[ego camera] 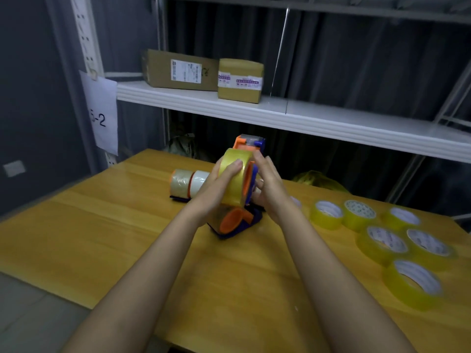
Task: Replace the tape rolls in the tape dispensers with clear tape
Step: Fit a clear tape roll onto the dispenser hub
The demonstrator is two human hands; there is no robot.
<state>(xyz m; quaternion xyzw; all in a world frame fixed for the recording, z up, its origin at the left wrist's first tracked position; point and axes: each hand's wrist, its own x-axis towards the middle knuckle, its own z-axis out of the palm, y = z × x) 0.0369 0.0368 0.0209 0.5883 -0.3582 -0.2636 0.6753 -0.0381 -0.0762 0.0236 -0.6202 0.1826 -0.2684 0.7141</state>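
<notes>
The table (107, 225) is of yellow wood with a smooth, lightly glossy finish. The tape dispenser (239, 220) at the centre is of orange and blue plastic, rather matt. The tape roll (235, 179) on it is clear yellowish film, shiny. At 3 o'clock lie spare tape rolls (382, 240), glossy, with white paper cores. At 12 o'clock two boxes (204, 75) of matt brown cardboard carry paper labels on a smooth white shelf (280, 110).

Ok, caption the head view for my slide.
Left hand seats a yellowish tape roll on an orange-blue dispenser steadied by the right hand.
</notes>
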